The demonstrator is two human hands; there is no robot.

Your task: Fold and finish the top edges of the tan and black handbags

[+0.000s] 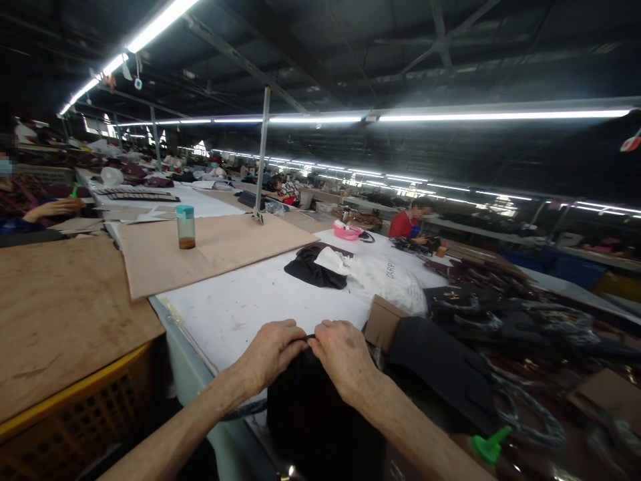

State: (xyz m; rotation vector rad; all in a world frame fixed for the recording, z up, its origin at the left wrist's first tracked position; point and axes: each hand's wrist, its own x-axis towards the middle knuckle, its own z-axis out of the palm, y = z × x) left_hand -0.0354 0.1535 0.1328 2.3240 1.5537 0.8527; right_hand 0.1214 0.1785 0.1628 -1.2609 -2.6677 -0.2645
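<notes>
My left hand (275, 349) and my right hand (340, 351) are close together at the near edge of the white table. Fingers and thumbs of both pinch the upper edge of a black item (315, 414), and a thin dark strip shows between them. Below the hands the item hangs or stands; its lower part is too dark to make out. To its right lies a black flat piece (441, 367), beside a brown card piece (383, 324). A black cloth (313, 267) with white material on it rests farther back on the table.
A jar with a teal lid (185, 227) stands on a beige board (215, 250). Left is a yellow crate (100, 401) under a brown sheet. Dark bags crowd the right, near a green-tipped bottle (491, 446). Other people sit farther off.
</notes>
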